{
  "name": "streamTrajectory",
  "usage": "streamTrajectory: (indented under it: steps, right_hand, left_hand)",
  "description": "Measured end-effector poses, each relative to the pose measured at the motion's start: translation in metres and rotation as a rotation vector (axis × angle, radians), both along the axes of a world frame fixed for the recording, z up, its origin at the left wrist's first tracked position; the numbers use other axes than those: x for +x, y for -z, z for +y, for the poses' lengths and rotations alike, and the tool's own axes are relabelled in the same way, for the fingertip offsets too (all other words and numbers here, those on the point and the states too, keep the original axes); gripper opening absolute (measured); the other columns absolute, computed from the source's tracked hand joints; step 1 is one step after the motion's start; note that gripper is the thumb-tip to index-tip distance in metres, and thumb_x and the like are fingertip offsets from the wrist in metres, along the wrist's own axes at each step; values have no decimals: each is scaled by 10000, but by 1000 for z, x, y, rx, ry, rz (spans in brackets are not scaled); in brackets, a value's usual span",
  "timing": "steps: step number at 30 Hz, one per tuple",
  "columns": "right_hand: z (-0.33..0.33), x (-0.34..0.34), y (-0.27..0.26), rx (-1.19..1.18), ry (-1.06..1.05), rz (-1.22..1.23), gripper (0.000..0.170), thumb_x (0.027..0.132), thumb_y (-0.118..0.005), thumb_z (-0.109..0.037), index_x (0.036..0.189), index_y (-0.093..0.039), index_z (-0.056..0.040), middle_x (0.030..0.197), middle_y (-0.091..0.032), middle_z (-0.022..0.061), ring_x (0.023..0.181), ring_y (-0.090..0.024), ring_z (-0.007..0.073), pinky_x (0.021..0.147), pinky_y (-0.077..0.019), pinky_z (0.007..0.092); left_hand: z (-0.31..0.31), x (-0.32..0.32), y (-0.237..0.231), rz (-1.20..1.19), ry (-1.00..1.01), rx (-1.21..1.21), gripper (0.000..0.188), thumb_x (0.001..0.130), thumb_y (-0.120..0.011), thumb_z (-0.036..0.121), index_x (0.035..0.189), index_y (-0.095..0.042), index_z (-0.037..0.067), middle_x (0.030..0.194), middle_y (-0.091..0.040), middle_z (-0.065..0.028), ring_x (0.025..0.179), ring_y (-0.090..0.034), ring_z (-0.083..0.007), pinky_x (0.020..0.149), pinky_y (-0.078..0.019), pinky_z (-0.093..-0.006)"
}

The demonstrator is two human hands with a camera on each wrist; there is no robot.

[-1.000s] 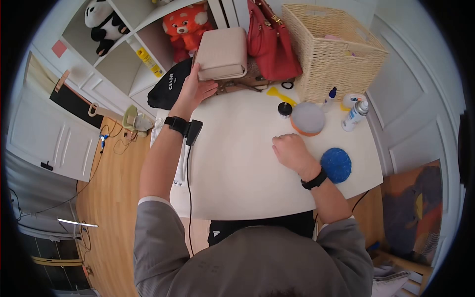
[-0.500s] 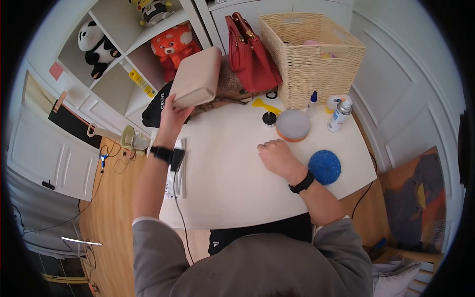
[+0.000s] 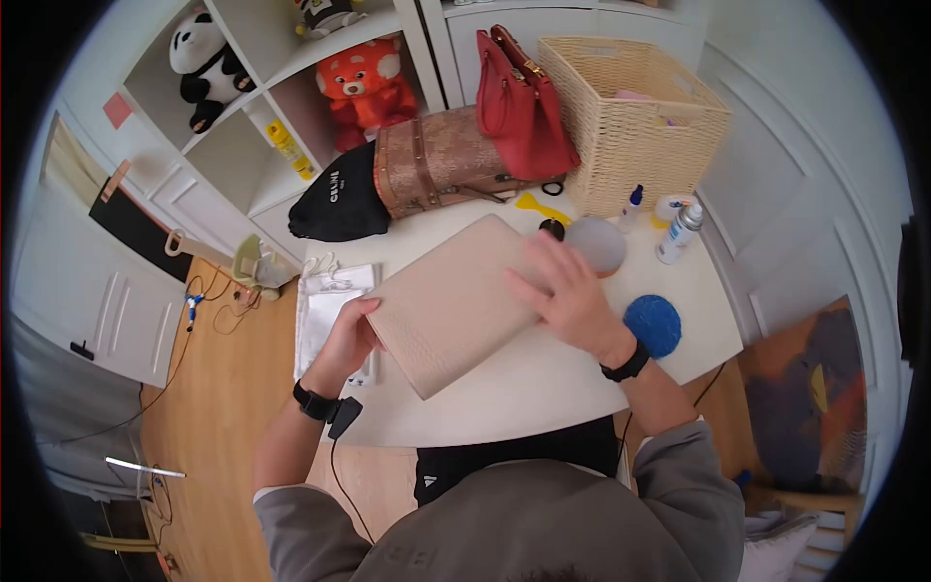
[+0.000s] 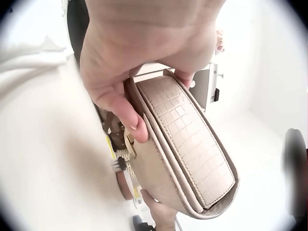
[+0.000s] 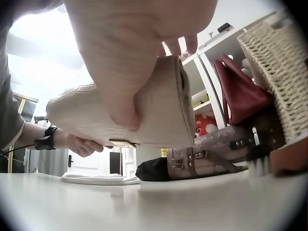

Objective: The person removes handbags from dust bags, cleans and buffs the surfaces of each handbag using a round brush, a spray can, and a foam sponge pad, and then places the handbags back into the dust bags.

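Beige bag [image 3: 456,303] pinched in my left hand [image 3: 346,341]. My right hand [image 3: 580,308], blurred, at its opposite end; can't tell whether it grips.

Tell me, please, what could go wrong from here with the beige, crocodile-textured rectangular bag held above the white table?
The beige bag might slip: the bare left hand holds one end, while the bare right hand shows no clearly closed grip.
Its gold-coloured metal clasp, low on the bag, could perhaps scrape the white table if lowered carelessly.
Turning the bag might knock the round, grey-topped orange object near the right hand.
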State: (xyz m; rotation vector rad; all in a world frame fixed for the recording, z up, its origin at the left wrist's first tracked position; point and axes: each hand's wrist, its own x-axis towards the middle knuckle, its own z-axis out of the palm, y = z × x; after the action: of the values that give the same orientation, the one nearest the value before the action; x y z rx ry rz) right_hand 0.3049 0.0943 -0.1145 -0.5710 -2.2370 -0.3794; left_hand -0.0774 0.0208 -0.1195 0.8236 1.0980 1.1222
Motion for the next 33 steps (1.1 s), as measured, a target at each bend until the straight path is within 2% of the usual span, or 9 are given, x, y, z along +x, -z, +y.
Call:
streamTrajectory:
  steps: [5, 8, 11, 15, 18, 20, 21, 27, 33]
  right_hand:
    - [-35, 3, -18, -86, -15, -114, 654, 628, -774, -62, 1273, -670, -31, 1373, -630, 169, 1317, -597, 369, 1082, -475, 515]
    - [-50, 1, -25, -81, 10, -100, 406, 773, -683, -74, 1174, -686, -14, 1248, -673, 144, 1214, -641, 334, 1016, -518, 457]
    - [-52, 0, -28, -86, 29, -101, 385, 766, -683, -64, 1147, -680, -9, 1204, -672, 131, 1159, -645, 321, 1008, -513, 455]
    - [-51, -1, -18, -119, 78, -54, 404, 749, -684, -47, 1151, -681, -10, 1215, -665, 122, 1169, -633, 314, 1017, -501, 462]
    - [-51, -2, -8, -171, 82, -37, 413, 747, -688, -36, 1159, -680, -15, 1231, -661, 120, 1190, -622, 314, 1031, -492, 475]
    - [-51, -2, -5, -192, 68, -34, 416, 747, -689, -32, 1163, -679, -17, 1238, -659, 122, 1198, -618, 315, 1037, -487, 482]
    - [-52, -3, -4, -212, 64, -24, 423, 747, -692, -32, 1170, -677, -20, 1237, -653, 122, 1201, -611, 319, 1041, -484, 484]
    - [-57, 6, 16, -324, 65, -161, 463, 772, -707, -61, 1230, -657, -20, 1277, -604, 158, 1237, -574, 345, 1050, -460, 471]
    - [-54, -5, 13, -284, 132, -305, 506, 853, -650, -77, 1350, -593, 2, 1386, -543, 219, 1352, -510, 388, 1078, -422, 482]
  left_hand:
    - [3, 20, -11, -17, 78, -172, 513, 1052, -568, 431, 1313, -630, -5, 1156, -725, -92, 1092, -699, -177, 969, -546, -356]
    - [13, 23, 5, 43, 134, -159, 553, 1090, -529, 419, 1420, -561, -24, 1341, -661, -119, 1261, -626, -184, 1093, -479, -376]
    - [16, 30, 0, 326, 146, -73, 602, 1109, -518, 407, 1505, -481, -45, 1439, -610, -147, 1310, -594, -199, 1106, -469, -362]
    - [4, 28, -21, 424, 266, -34, 665, 1113, -539, 372, 1581, -374, -70, 1484, -578, -166, 1324, -581, -221, 1137, -445, -366]
    - [-11, 23, -14, 482, 311, 154, 815, 1050, -670, 358, 1622, -291, -83, 1565, -501, -237, 1420, -529, -299, 1187, -410, -389]
    - [-21, 27, -21, 1028, 437, 554, 989, 944, -808, 369, 1631, -262, -85, 1644, -377, -305, 1516, -429, -373, 1227, -370, -411]
    - [-29, 35, -31, 1117, 465, 528, 1100, 818, -911, 382, 1613, -308, -81, 1659, -299, -355, 1554, -346, -432, 1241, -359, -429]
    - [-36, 60, -22, 1351, 436, 600, 1084, 718, -955, 325, 1570, -400, -51, 1624, -320, -384, 1451, -449, -522, 1175, -451, -485]
    - [-36, 73, 12, 1551, 254, 737, 1080, 662, -977, 256, 1567, -440, 12, 1622, -369, -335, 1425, -496, -488, 1138, -486, -474]
